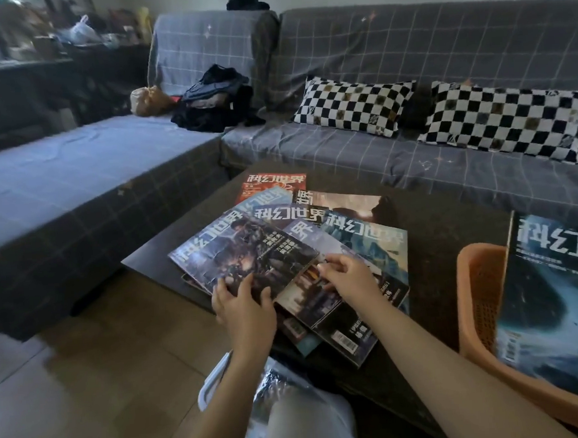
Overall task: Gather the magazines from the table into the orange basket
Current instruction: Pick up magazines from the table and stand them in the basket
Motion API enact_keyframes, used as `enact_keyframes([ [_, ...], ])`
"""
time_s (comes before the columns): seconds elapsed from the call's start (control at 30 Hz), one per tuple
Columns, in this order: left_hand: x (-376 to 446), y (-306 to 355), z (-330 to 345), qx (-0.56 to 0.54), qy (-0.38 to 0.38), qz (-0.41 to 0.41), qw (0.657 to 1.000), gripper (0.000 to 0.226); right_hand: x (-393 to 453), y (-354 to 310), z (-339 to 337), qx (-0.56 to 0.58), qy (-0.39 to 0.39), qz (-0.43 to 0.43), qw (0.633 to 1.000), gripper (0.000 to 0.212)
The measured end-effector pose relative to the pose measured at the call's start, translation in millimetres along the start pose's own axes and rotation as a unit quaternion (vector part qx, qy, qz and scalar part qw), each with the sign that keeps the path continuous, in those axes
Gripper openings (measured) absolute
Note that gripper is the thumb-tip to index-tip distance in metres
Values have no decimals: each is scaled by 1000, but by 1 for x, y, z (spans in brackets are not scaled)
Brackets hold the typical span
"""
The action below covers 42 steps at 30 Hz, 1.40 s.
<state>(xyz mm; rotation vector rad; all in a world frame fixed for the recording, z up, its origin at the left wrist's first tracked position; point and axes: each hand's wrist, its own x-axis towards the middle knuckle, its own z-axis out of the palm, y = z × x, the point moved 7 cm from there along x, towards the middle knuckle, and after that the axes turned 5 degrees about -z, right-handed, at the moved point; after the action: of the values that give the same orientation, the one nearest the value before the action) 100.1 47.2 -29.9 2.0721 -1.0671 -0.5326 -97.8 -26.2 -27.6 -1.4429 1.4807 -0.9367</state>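
Note:
Several magazines lie fanned out and overlapping on the dark low table (450,229). The top one, a dark blue-grey magazine (246,255), lies at the front left of the pile. My left hand (242,306) grips its near edge, thumb on the cover. My right hand (348,276) pinches its right corner, above a teal magazine (373,244). A red magazine (272,184) lies at the far end. The orange basket (481,295) stands at the right on the table, with one blue magazine (556,304) upright inside it.
A grey checked sofa (378,145) wraps around the table, with two checkerboard pillows (352,106) and a heap of dark clothes (216,104). A white plastic bag (292,405) sits by my knees. Wooden floor (88,383) spreads out to the left.

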Motion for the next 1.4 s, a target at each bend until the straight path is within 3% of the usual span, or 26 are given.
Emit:
enact_keyframes([
  [0.17, 3, -6, 2, -98, -4, -49, 994, 56, 22, -2, 12, 29, 16, 42, 999, 38],
  [0.47, 1, -6, -8, -151, -2, -79, 985, 65, 34, -8, 21, -108, 78, 102, 986, 31],
  [0.67, -13, -3, -11, -202, 17, -79, 976, 70, 20, 0, 9, 23, 100, 128, 986, 10],
  [0.77, -21, -5, -10, -279, 16, -103, 955, 78, 3, 9, -1, 134, 105, 135, 976, 32],
  [0.9, -32, -1, 2, -338, -56, -141, 929, 51, -24, 24, -22, 260, 98, 138, 951, 44],
  [0.97, -40, 4, 11, -340, -106, -149, 922, 49, -37, 30, -37, 294, 101, 136, 941, 40],
  [1.17, -63, 29, 20, -373, -148, -88, 912, 63, -69, 29, -78, 354, 104, 87, 925, 26],
  [1.4, -76, 76, 3, -405, -180, -4, 897, 51, -96, -9, -121, 410, 88, -15, 908, 26],
])
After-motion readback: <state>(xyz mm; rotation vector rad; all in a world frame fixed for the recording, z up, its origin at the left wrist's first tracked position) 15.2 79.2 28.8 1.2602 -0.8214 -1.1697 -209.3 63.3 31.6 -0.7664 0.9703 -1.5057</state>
